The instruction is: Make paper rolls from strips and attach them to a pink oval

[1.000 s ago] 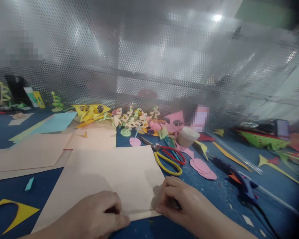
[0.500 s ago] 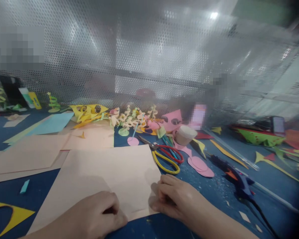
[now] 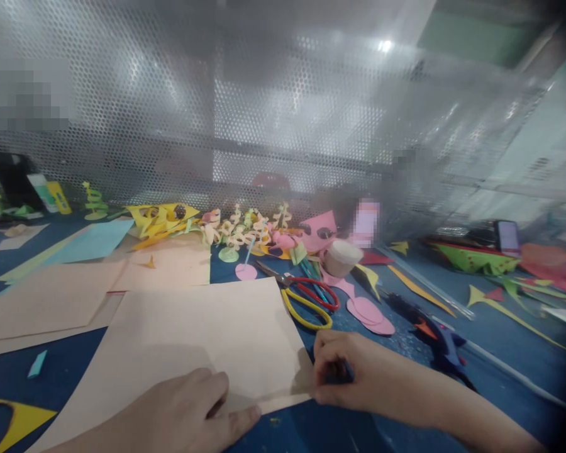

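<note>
A large pale pink paper sheet (image 3: 193, 327) lies before me on the blue table, with a narrow strip along its near edge that looks folded. My left hand (image 3: 193, 402) presses on that near edge, index finger stretched out along it and the other fingers curled. At the near right corner of the sheet, my right hand (image 3: 334, 368) is closed, thumb and fingers curled round to the paper's edge. Scissors (image 3: 306, 302) with red and yellow handles lie just beyond the sheet's right side.
Behind the sheet are curled paper pieces (image 3: 240, 229), yellow cut paper (image 3: 160, 220) and a white-lidded cup (image 3: 342, 258). Pink ovals (image 3: 370, 314) and a dark blue glue gun (image 3: 438, 340) lie at right. More paper sheets (image 3: 51, 296) are at left.
My left hand has slid a little right along the near edge. My right hand has moved right to the sheet's corner. The view has shifted slightly.
</note>
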`<action>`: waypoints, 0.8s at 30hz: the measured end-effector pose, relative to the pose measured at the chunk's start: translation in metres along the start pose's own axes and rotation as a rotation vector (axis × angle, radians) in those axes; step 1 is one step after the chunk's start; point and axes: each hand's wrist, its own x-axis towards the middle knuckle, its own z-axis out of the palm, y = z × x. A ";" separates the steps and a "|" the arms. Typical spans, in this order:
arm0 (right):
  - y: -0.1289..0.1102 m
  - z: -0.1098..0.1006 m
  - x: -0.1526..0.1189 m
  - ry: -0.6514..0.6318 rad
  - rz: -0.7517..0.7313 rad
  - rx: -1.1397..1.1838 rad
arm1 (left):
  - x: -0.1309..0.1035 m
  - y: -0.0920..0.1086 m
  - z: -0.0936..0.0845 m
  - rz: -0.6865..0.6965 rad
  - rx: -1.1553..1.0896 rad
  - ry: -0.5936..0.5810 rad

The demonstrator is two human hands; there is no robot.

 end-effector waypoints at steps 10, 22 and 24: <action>0.001 0.004 0.004 0.020 0.030 -0.029 | 0.004 0.018 -0.016 -0.332 -0.216 -0.064; -0.002 0.008 0.004 0.022 0.012 -0.095 | 0.004 0.013 -0.011 -0.288 -0.166 -0.044; -0.003 0.008 0.004 0.032 -0.003 -0.093 | 0.002 0.007 -0.006 -0.070 -0.082 -0.011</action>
